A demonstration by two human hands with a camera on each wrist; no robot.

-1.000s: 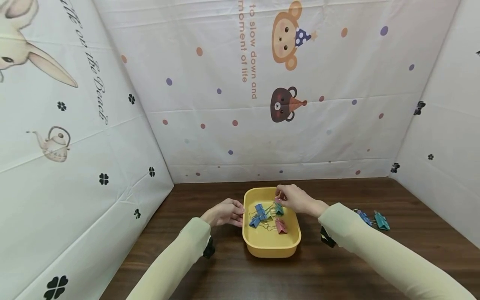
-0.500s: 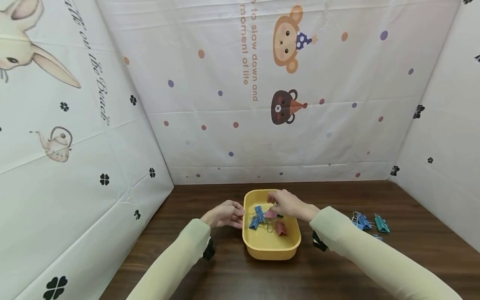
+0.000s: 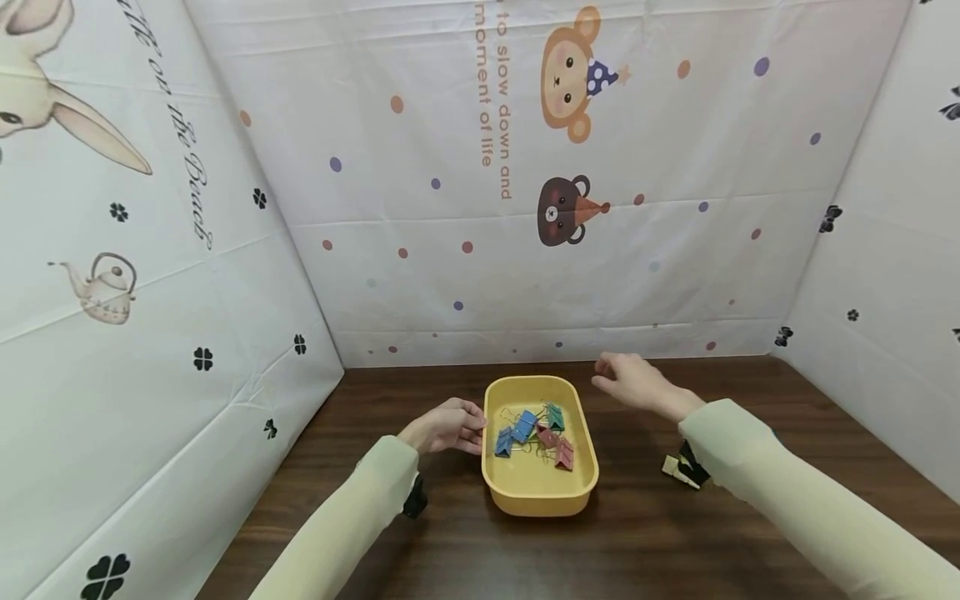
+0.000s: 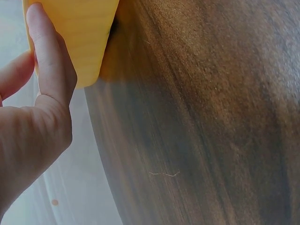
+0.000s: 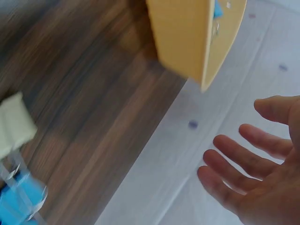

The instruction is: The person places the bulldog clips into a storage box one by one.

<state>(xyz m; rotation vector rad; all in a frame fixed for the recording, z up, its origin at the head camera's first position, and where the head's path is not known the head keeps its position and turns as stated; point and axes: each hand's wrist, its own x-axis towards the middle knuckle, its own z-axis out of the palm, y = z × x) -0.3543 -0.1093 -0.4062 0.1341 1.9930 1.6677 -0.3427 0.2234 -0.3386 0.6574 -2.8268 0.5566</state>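
My left hand (image 3: pixel 448 427) rests against the left side of a yellow plastic bin (image 3: pixel 536 506), its fingers straight along the outer wall in the left wrist view and the thumb at the rim. Inside lie blue binder clips (image 3: pixel 524 426), a green binder clip (image 3: pixel 555 417) and pink binder clips (image 3: pixel 564 455), with wire handles overlapping. To the right of the bin, above the table, my right hand (image 3: pixel 633 383) is raised with nothing in it. Its fingers are spread and slightly bent in the right wrist view.
A pale yellow binder clip (image 3: pixel 678 472) lies on the brown wooden table (image 3: pixel 487 562) by the right wrist. Near it, a blue binder clip (image 5: pixel 22 199) shows in the right wrist view. The right sleeve hides part of the table. Printed white cloth (image 3: pixel 420 283) walls the back and sides.
My right hand has released a pink binder clip among the others and moved out of the bin to the right. The left hand has stayed at the bin's side.
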